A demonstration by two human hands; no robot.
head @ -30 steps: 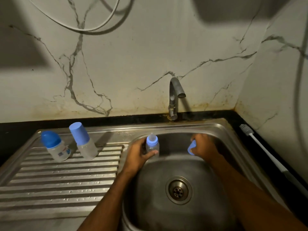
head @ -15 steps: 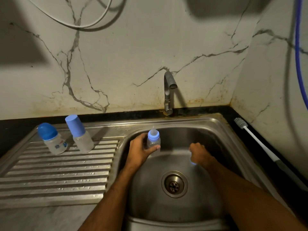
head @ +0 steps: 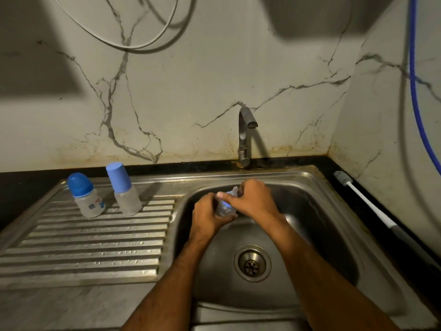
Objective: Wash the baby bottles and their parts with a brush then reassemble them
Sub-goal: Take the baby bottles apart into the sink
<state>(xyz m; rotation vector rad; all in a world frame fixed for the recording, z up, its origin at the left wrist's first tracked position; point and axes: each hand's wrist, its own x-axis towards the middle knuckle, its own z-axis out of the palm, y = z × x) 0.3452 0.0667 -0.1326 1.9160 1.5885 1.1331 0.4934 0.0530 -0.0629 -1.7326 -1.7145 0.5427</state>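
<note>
Over the sink (head: 322,187), the left hand (head: 207,216) grips the small bottle (head: 224,209) and the right hand (head: 253,201) pinches its blue collar. Wet fingers may slip, so the bottle could drop into the basin.

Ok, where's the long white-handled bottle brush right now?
In the head view the white-handled bottle brush lies on the dark counter to the right of the steel sink basin, by the side wall, bristles pointing toward the back corner, untouched by either hand.
</note>
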